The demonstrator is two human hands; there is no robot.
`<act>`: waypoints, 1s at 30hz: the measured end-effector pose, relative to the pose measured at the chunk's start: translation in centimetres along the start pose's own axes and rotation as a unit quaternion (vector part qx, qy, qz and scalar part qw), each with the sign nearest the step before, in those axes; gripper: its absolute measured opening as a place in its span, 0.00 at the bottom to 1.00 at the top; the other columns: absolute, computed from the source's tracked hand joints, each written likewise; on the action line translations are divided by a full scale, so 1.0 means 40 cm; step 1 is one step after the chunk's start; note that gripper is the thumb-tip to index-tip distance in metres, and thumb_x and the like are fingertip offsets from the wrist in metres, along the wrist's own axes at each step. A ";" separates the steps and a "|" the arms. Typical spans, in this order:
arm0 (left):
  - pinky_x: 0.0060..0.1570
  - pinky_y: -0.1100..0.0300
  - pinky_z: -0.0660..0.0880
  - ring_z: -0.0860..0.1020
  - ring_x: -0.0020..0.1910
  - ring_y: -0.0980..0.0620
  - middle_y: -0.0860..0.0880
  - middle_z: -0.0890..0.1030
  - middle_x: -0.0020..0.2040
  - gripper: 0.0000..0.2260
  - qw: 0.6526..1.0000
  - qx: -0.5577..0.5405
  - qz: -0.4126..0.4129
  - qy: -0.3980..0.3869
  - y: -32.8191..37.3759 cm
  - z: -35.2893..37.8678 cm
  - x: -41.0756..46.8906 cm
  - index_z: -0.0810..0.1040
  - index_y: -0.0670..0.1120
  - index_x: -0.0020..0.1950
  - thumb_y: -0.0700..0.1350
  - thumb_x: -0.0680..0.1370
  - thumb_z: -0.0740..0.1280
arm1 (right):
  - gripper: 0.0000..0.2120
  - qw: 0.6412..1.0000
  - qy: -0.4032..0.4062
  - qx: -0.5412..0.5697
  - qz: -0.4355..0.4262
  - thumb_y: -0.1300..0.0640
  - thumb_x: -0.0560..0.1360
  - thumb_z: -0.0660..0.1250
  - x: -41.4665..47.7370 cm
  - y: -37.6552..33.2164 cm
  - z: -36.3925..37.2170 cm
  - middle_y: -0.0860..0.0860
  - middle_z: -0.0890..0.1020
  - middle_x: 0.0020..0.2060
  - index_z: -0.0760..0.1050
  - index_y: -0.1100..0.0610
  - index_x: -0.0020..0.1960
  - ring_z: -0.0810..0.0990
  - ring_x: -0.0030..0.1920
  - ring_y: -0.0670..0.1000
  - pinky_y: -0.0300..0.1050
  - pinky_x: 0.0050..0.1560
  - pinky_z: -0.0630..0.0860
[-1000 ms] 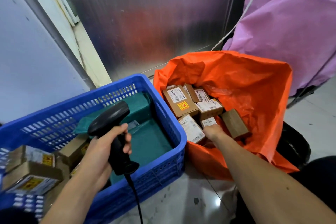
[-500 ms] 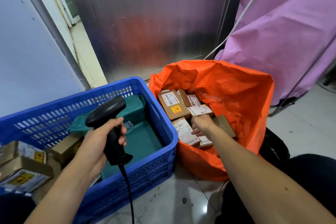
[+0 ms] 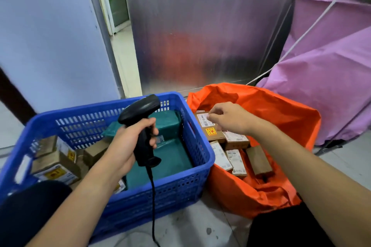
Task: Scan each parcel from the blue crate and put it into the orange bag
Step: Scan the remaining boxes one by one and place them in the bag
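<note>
now the scanner is gripped in the left hand, fingers and thumb wrapped tight round its black handle, and it is held upright over the middle of the crate. its cable is seen dropping past the crate's near wall to the floor. over to the right hand: it is held above the bag, near the bag's far-left edge, fingers loosely curled and nothing held in them. whether the fingertips touch the box below cannot be told. that labelled box, with a white label and a yellow sticker, is lying in the bag against its left edge, beside the crate. more small boxes are packed just nearer in the bag, and a plain brown box is tilted beside them toward the bag's middle. back in the crate, brown boxes are piled at the left end, some with yellow stickers. a green parcel is laid flat across the right half of the crate's bottom, and a second green parcel is propped at the far wall. crate and bag are set touching, side by side on the floor. behind them a metal panel is seen, and purple cloth is draped at the right.
</note>
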State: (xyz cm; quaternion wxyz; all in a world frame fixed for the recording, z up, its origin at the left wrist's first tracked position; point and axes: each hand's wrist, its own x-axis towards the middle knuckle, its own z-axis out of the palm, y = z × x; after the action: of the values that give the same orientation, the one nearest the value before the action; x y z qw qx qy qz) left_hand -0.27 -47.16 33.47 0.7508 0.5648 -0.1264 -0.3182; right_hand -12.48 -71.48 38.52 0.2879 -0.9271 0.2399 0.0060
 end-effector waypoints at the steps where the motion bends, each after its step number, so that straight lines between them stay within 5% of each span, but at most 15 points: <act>1: 0.33 0.55 0.75 0.72 0.28 0.49 0.45 0.78 0.37 0.04 1.000 0.004 0.006 0.004 0.003 -0.006 -0.001 0.77 0.43 0.48 0.42 0.81 0.69 | 0.10 1.000 0.010 -0.014 -0.007 0.51 0.83 0.64 -0.008 -0.006 0.007 0.46 0.83 0.41 0.81 0.54 0.55 0.84 0.47 0.51 0.50 0.53 0.78; 5: 0.32 0.56 0.75 0.72 0.28 0.49 0.45 0.79 0.36 0.04 0.999 0.005 0.017 0.031 0.019 -0.038 -0.009 0.77 0.42 0.48 0.41 0.82 0.68 | 0.10 0.991 0.034 -0.105 -0.071 0.49 0.82 0.64 0.007 -0.056 0.049 0.48 0.85 0.50 0.81 0.52 0.56 0.82 0.52 0.53 0.52 0.56 0.77; 10: 0.31 0.57 0.74 0.71 0.27 0.50 0.46 0.79 0.35 0.06 0.998 -0.005 0.035 0.059 0.051 -0.088 -0.024 0.76 0.43 0.45 0.41 0.82 0.68 | 0.08 0.983 0.034 -0.112 -0.142 0.50 0.81 0.65 0.039 -0.129 0.077 0.45 0.83 0.44 0.81 0.51 0.53 0.82 0.46 0.50 0.48 0.49 0.76; 19: 0.32 0.56 0.74 0.71 0.28 0.49 0.46 0.79 0.36 0.06 0.990 -0.024 0.049 0.128 0.110 -0.226 -0.077 0.78 0.43 0.45 0.42 0.81 0.69 | 0.08 0.981 0.047 -0.068 -0.173 0.52 0.80 0.65 0.131 -0.227 0.156 0.52 0.86 0.45 0.82 0.55 0.51 0.84 0.47 0.58 0.56 0.55 0.78; 30: 0.30 0.58 0.73 0.72 0.27 0.51 0.46 0.79 0.36 0.08 0.969 0.034 0.017 0.244 0.165 -0.441 -0.176 0.78 0.43 0.42 0.43 0.80 0.69 | 0.07 0.979 -0.049 -0.037 -0.193 0.53 0.80 0.64 0.218 -0.404 0.360 0.48 0.85 0.46 0.80 0.52 0.48 0.84 0.47 0.54 0.52 0.57 0.79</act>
State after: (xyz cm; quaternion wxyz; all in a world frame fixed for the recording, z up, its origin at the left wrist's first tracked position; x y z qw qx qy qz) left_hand 6.25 -28.20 34.95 0.7445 0.6485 0.0404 -0.1536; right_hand 4.29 -55.97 33.78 0.2603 -0.9646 0.0421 0.0046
